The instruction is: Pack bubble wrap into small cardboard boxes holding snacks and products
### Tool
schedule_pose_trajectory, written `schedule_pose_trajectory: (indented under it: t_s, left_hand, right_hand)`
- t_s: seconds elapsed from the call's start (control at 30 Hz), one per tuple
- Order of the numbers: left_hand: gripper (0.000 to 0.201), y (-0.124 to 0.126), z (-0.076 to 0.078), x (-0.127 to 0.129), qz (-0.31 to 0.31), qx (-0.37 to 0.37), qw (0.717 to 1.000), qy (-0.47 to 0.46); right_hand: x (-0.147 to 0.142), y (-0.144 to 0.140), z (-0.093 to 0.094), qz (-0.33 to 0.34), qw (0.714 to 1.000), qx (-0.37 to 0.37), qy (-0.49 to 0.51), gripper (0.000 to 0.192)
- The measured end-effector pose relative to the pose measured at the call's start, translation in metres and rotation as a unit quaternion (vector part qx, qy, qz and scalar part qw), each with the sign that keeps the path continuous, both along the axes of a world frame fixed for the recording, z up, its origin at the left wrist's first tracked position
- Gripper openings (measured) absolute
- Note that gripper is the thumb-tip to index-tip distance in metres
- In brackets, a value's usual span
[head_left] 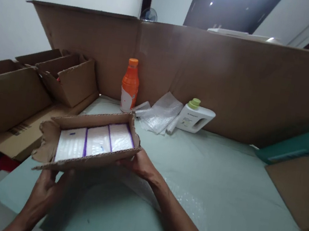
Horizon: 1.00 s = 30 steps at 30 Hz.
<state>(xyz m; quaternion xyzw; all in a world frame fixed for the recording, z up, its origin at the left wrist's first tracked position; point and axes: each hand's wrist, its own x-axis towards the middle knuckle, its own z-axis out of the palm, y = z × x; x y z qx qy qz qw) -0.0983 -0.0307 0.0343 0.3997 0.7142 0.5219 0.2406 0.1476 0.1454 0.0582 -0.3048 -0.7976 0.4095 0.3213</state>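
Observation:
I hold a small open cardboard box just above the pale green table. Three white packets with purple edges lie side by side inside it. My left hand grips the box from below at its near left corner. At the near right corner my right hand supports the box from underneath, fingers tucked under the bottom. The box flaps stand open around the packets.
An orange bottle, crumpled bubble wrap and a white jug with a green cap stand against a tall cardboard wall. Open cardboard boxes sit at the left. A teal item and flat cardboard lie at the right.

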Motion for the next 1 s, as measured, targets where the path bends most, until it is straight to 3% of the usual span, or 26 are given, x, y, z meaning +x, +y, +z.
schedule_pose_trajectory:
  t_s: [0.1, 0.17, 0.27, 0.33, 0.5, 0.6, 0.73, 1.0]
  left_hand:
    - [0.057, 0.061, 0.018, 0.006, -0.077, 0.044, 0.996, 0.0]
    - [0.053, 0.103, 0.021, 0.022, -0.154, 0.062, 0.986, -0.015]
    - [0.051, 0.153, 0.012, 0.061, -0.242, 0.082, 0.967, -0.018]
    - [0.057, 0.174, 0.002, 0.09, -0.276, 0.092, 0.957, -0.014]
    - [0.077, 0.194, -0.017, 0.134, -0.314, 0.092, 0.945, 0.01]
    - [0.078, 0.199, -0.018, 0.135, -0.325, 0.093, 0.941, 0.028]
    - [0.079, 0.203, -0.016, 0.131, -0.318, 0.102, 0.942, -0.027]
    - [0.083, 0.22, -0.025, 0.141, -0.296, 0.129, 0.946, -0.041]
  right_hand:
    - [0.025, 0.013, 0.01, -0.078, 0.996, -0.003, 0.045, 0.085]
    - [0.052, 0.022, 0.018, -0.136, 0.99, 0.004, 0.043, 0.077]
    - [0.1, 0.032, 0.024, -0.21, 0.978, -0.006, -0.004, 0.06]
    - [0.13, 0.035, 0.02, -0.254, 0.966, -0.033, -0.029, 0.051]
    - [0.171, 0.038, -0.007, -0.304, 0.95, -0.078, 0.0, 0.054]
    - [0.171, 0.043, -0.022, -0.323, 0.942, -0.084, 0.029, 0.056]
    - [0.166, 0.051, -0.035, -0.334, 0.937, -0.083, 0.06, 0.063]
    - [0.165, 0.071, -0.037, -0.302, 0.948, -0.065, 0.074, 0.079]
